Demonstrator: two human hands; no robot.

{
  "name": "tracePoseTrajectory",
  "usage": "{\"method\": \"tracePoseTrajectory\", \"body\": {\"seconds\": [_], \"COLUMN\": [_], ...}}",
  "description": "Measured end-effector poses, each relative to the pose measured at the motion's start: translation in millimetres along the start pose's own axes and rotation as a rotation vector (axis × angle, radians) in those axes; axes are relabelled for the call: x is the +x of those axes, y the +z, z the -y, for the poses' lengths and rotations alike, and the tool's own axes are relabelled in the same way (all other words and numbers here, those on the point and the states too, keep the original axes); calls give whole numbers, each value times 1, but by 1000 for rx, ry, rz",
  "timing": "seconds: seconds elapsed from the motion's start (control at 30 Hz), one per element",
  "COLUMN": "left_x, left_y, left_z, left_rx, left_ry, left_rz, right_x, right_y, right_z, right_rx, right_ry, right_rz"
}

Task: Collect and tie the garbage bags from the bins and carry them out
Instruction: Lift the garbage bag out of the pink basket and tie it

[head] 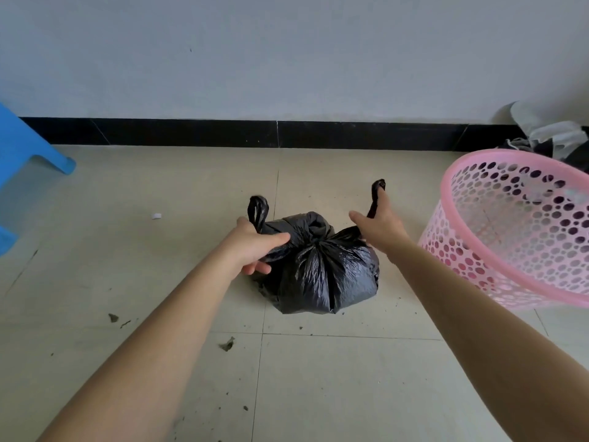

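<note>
Black garbage bag (322, 269) on the tile floor (318, 378), frame centre, neck knotted. Left hand (255, 247) fingers clamped on the left bag handle (257, 212); right hand (381, 224) gripping the right handle (378, 186), pulling outward. Pink perforated bin (497, 218) tilted at right, just beside the bag. Blue stool (28, 148) upper left.

Blue stool (28, 145) at far left cut by the frame edge; only a leg and part of the seat showed. Pink basket (516, 231) ran off the right edge, its base unseen. Crumpled heap (554, 135) behind it partly hidden, contents unclear. Left hand (255, 247) covered its bag (322, 269) handle's root. Small white scrap (156, 215) on the floor (350, 378) too small to identify.
</note>
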State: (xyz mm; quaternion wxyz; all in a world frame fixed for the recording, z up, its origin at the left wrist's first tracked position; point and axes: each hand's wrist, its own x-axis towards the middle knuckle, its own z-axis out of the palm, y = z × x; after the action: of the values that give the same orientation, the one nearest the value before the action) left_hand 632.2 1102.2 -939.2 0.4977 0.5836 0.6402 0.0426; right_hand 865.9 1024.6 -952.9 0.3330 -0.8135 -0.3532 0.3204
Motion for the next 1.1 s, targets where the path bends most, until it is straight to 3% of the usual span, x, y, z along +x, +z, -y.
{"method": "tracePoseTrajectory", "body": {"seconds": [0.13,0.2,0.27,0.4,0.53,0.67,0.8,0.97,1.1], "left_x": [2,5,7,5,4,-1,-5,2,10], "left_y": [0,5,15,37,48,50,45,36,28], "left_z": [-12,-13,-8,2,5,-7,-23,-21,-13], "left_rx": [-567,-690,-624,-284,-51,-120,-437,-622,-713], "left_ry": [225,249,253,282,449,586,605,435,251], "left_rz": [39,78,21,-183,-272,-400,-320,-263,-105], "right_x": [6,10,13,16,17,14,7,-4,-11], "right_y": [-5,-2,4,22,31,41,50,47,49], "right_z": [9,9,3,-11,-19,-15,-7,6,10], "right_rx": [742,1008,921,179,-85,-29,228,594,533], "right_ry": [125,150,147,60,17,-115,-161,-58,-31], "right_rz": [3,56,141,210,196,149,151,192,220]}}
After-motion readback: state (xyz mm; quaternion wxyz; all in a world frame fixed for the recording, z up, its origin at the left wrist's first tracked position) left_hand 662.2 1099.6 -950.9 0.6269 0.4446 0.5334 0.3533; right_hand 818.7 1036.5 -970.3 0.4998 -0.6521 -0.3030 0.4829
